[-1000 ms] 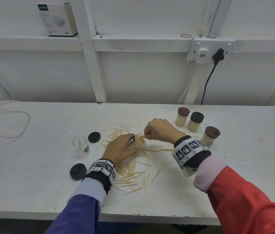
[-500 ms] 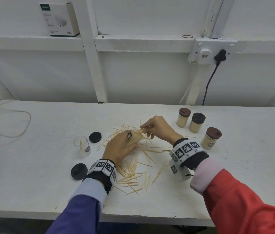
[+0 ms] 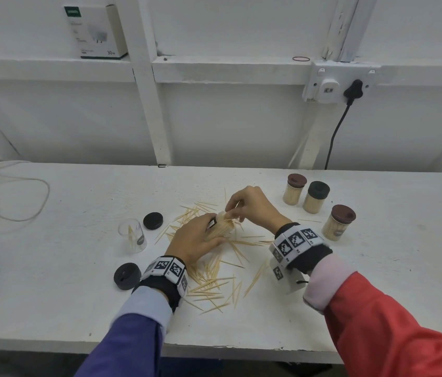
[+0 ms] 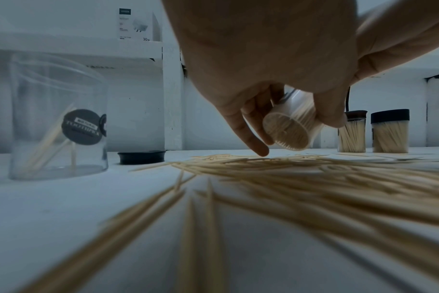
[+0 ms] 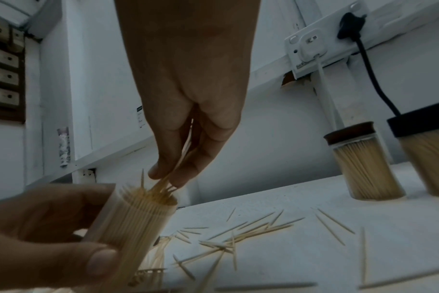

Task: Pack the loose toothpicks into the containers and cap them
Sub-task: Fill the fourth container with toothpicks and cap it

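Since a second ago the right hand (image 3: 252, 206) has lifted off the table (image 3: 377, 268) and now stands above the mouth of the clear container (image 5: 136, 220), its fingers (image 5: 188, 168) pinched together on a few toothpicks (image 5: 174, 174) going in. The left hand (image 3: 194, 240) keeps its fingers wrapped round that packed, tilted container, raised slightly. Loose toothpicks (image 3: 214, 278) lie scattered on the table below. A second, nearly empty container (image 4: 58, 117) carries a dark round label, blurred, seemingly "TOOTHPICKS". The white box (image 3: 95, 29) on the ledge reads "30w".
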Action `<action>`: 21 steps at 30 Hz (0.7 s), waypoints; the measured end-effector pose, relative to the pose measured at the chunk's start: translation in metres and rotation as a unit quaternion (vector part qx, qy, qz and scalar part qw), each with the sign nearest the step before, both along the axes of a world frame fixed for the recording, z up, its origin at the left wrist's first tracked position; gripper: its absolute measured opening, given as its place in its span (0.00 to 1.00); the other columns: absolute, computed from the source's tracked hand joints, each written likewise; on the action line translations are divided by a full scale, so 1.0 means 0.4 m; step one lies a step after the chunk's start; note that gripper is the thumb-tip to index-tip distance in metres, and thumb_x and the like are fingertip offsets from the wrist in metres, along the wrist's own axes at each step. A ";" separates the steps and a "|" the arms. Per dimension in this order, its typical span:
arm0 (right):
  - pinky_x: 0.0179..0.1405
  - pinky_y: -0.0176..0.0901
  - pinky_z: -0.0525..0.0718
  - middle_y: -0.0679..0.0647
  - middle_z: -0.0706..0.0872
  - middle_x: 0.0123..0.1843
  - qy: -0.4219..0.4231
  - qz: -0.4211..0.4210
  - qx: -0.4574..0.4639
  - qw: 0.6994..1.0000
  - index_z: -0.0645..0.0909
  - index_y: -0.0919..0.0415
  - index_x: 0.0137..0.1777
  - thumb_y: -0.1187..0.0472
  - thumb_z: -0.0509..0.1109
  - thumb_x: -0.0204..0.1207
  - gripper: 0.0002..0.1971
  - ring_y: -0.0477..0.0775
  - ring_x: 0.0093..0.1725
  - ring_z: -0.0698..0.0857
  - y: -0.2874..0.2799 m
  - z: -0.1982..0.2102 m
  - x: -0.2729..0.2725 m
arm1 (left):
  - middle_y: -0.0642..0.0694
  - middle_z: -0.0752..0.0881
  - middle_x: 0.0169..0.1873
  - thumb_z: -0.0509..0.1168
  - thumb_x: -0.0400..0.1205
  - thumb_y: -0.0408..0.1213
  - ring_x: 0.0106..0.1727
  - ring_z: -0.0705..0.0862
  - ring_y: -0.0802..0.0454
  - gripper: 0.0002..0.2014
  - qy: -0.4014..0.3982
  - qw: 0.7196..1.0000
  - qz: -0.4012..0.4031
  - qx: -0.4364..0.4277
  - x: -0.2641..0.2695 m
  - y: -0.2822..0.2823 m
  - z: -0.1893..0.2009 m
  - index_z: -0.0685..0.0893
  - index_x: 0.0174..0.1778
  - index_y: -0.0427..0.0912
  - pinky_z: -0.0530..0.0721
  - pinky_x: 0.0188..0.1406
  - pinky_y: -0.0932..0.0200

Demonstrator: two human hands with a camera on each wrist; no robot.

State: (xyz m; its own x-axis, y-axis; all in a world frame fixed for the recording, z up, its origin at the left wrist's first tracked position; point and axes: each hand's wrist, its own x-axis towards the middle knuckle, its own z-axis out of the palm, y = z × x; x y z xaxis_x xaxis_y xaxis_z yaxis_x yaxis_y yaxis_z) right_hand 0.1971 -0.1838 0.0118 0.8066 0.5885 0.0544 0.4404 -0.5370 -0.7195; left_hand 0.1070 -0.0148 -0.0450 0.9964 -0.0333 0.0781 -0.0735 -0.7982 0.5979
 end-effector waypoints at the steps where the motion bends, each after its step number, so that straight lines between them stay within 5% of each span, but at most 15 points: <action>1: 0.33 0.35 0.86 0.53 0.89 0.32 0.013 -0.008 0.018 1.000 0.89 0.67 0.43 0.69 0.81 0.68 0.05 0.50 0.28 0.88 -0.001 0.001 0.001 | 0.58 0.82 0.52 0.70 0.75 0.59 0.50 0.80 0.57 0.28 0.000 1.000 -0.001 -0.003 -0.001 -0.001 0.002 0.76 0.68 0.51 0.77 0.45 0.59; 8: 0.41 0.26 0.82 0.57 0.92 0.44 -0.053 -0.016 0.009 0.998 0.91 0.65 0.48 0.79 0.70 0.72 0.12 0.40 0.36 0.86 0.010 -0.013 -0.005 | 0.58 0.82 0.54 0.71 0.75 0.59 0.52 0.79 0.57 0.29 -0.002 1.000 0.004 -0.011 -0.001 -0.004 0.005 0.76 0.69 0.51 0.77 0.49 0.59; 15: 0.52 0.46 0.86 0.57 0.91 0.41 -0.107 -0.037 0.004 0.994 0.90 0.64 0.50 0.78 0.66 0.73 0.15 0.50 0.44 0.89 0.031 -0.031 -0.029 | 0.57 0.83 0.54 0.70 0.75 0.59 0.52 0.80 0.57 0.29 -0.004 1.000 0.007 -0.005 -0.002 -0.002 0.001 0.76 0.69 0.51 0.78 0.48 0.58; 21: 0.58 0.39 0.84 0.59 0.90 0.55 -0.038 0.000 0.051 0.998 0.87 0.65 0.59 0.79 0.61 0.77 0.18 0.50 0.56 0.87 0.041 -0.029 -0.052 | 0.57 0.82 0.51 0.71 0.75 0.58 0.50 0.80 0.56 0.27 -0.007 1.000 0.019 -0.001 0.001 0.001 -0.002 0.76 0.66 0.50 0.78 0.47 0.57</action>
